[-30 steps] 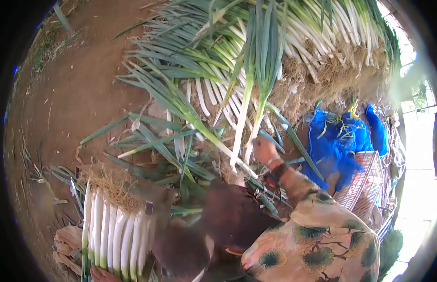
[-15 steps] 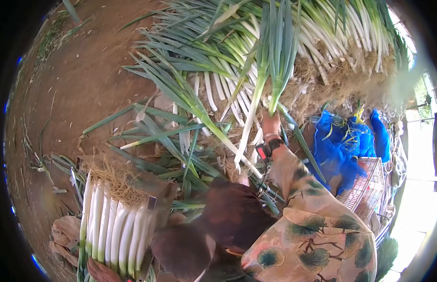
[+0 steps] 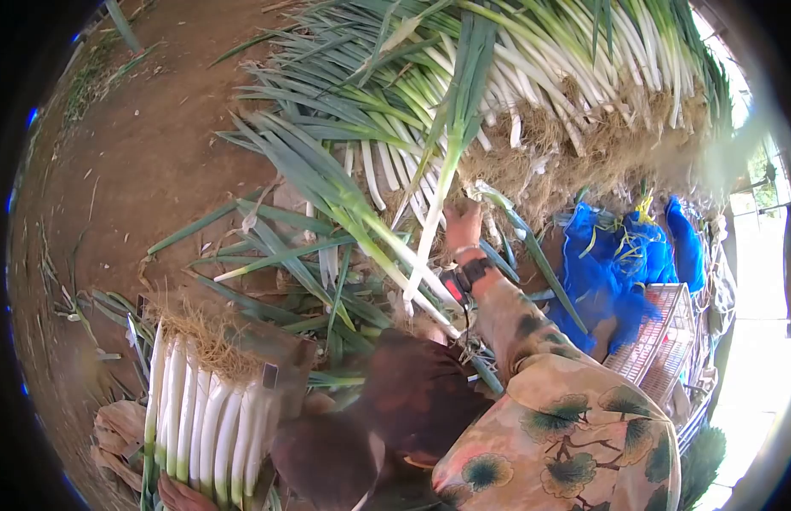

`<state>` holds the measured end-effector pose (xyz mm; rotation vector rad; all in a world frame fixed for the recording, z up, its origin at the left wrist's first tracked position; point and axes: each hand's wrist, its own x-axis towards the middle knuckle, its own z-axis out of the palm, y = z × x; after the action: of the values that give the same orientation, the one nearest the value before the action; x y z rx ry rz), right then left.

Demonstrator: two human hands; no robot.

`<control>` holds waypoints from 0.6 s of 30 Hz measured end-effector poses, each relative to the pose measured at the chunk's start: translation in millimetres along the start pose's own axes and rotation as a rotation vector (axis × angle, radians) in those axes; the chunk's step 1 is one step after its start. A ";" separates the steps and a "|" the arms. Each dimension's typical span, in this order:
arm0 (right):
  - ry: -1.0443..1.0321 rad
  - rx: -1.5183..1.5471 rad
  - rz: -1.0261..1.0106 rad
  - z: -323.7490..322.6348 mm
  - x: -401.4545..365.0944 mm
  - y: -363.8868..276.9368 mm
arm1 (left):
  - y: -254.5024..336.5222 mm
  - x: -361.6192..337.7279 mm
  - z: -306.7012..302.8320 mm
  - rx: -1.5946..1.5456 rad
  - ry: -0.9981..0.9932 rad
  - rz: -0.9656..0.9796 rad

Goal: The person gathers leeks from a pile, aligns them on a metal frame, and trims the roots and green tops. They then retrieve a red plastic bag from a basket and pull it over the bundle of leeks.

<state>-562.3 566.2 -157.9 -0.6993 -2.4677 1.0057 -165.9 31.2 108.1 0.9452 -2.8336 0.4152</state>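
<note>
My right hand (image 3: pixel 464 226), with a black-and-red wrist device, is at the near edge of a heap of long green onions (image 3: pixel 387 162). Its fingers are turned away, so whether they grip anything is hidden. Just left of it, a green onion (image 3: pixel 435 209) slants with its white end toward me. More green onions (image 3: pixel 361 223) lie crosswise farther left. At the lower left, my left hand (image 3: pixel 184 496) is closed over a flat row of green onions (image 3: pixel 201 409), whose trimmed row of roots (image 3: pixel 210 336) points away from me.
Blue netting (image 3: pixel 617 255) lies at the right beside a wire-mesh crate (image 3: pixel 659 332). Loose leaves (image 3: pixel 293 255) are scattered over the brown dirt ground (image 3: pixel 149 136). My dark-clothed knees (image 3: pixel 412 383) are close below the hands.
My right hand has moved a little left. The green onion that stood upright at it no longer does, and two stalks now lie side by side to the left. My left hand stays put.
</note>
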 end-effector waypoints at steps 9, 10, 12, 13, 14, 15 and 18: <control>-0.406 0.245 0.199 -1.1 -2.4 7.3 | -62.3 -11.0 53.4 0.070 0.031 -0.134; -0.387 0.326 0.225 -14.7 -8.9 6.1 | -62.7 -11.5 54.1 0.070 0.033 -0.137; -0.375 0.342 0.279 -53.2 -21.5 -15.5 | -64.0 -11.4 56.2 0.067 0.037 -0.137; -0.348 0.326 0.266 -63.5 -28.0 -9.8 | -62.3 -10.6 55.4 0.068 0.037 -0.138; -0.344 0.329 0.249 -70.0 -33.9 1.2 | -59.7 -10.0 53.7 0.068 0.038 -0.139; -0.342 0.332 0.232 -78.3 -41.8 6.8 | -58.5 -10.3 51.8 0.071 0.037 -0.142; -0.216 0.180 0.040 -118.2 -81.0 8.3 | -61.7 -9.9 53.4 0.095 0.033 -0.121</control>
<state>-433.8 587.9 -97.7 -0.6126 -2.5085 1.3634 -122.4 -26.2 68.6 1.1104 -2.7308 0.5490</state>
